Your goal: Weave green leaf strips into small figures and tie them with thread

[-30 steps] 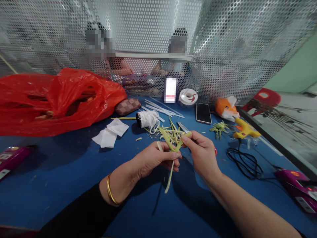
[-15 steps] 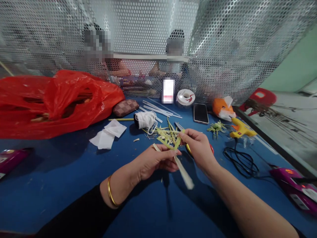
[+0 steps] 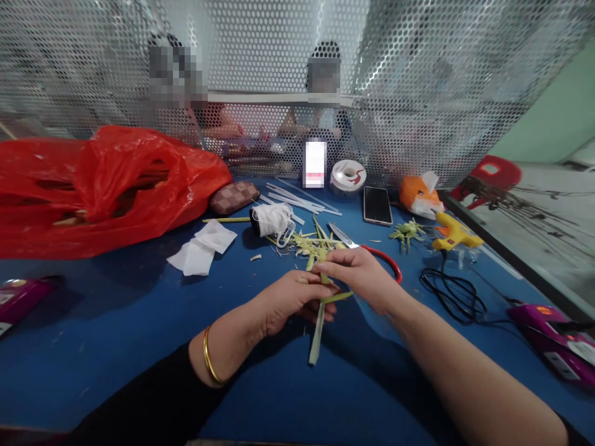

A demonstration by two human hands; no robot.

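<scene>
Closed around a pale green leaf strip [image 3: 317,337], my left hand [image 3: 290,302] pinches it between thumb and fingers above the table. The strip's whitish end hangs down toward me, and a thinner green part juts out to the right. My right hand [image 3: 362,275] is just above and to the right, its thumb and fingertips closed on the strip's upper part. Just beyond the fingers lies a small heap of yellow-green cuttings [image 3: 302,244]. Scissors with red handles [image 3: 388,260] rest behind my right hand, partly hidden by it.
A large red plastic bag [image 3: 153,204] fills the left. White string [image 3: 272,222], tissue [image 3: 202,248], a checkered pouch [image 3: 235,197], white strips [image 3: 297,199], a ribbon spool [image 3: 348,176] and a phone [image 3: 377,205] lie about. A yellow glue gun [image 3: 458,234] and its cable are right. People sit behind the mesh.
The strip has swung from slanting right to hanging nearly straight down. My right hand has shifted left and lower, over the left fingers, and the scissors show more.
</scene>
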